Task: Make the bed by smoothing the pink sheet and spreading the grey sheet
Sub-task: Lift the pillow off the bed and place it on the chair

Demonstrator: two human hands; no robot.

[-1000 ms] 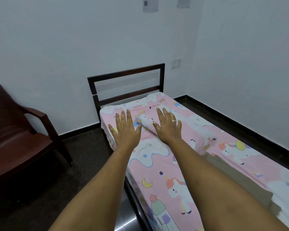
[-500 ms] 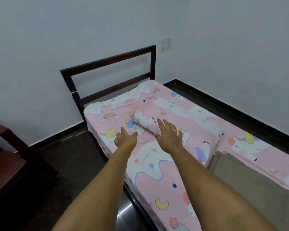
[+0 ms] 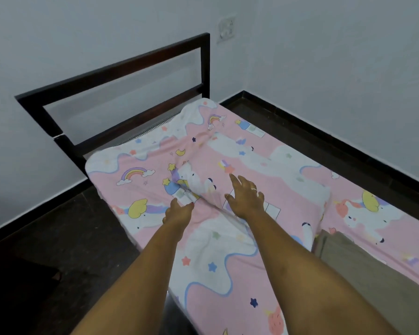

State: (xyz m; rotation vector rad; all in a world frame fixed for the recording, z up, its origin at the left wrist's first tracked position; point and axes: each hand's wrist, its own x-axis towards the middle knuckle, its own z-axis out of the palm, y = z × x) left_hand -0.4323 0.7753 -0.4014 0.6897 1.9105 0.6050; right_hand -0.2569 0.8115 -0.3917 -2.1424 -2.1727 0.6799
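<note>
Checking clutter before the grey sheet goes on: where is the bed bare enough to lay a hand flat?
The pink unicorn-print sheet lies free around the rainbow print, between the dark headboard and the left hand. Crowded: the bunched fold beside the right hand, and the folded grey sheet lower right.

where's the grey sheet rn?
Head view, lower right: the grey sheet lies on the pink sheet, just right of the right forearm, well short of the headboard.

head view | at near side of pink sheet (image 3: 228,310) | looks forward and down toward headboard (image 3: 111,68) | close range
</note>
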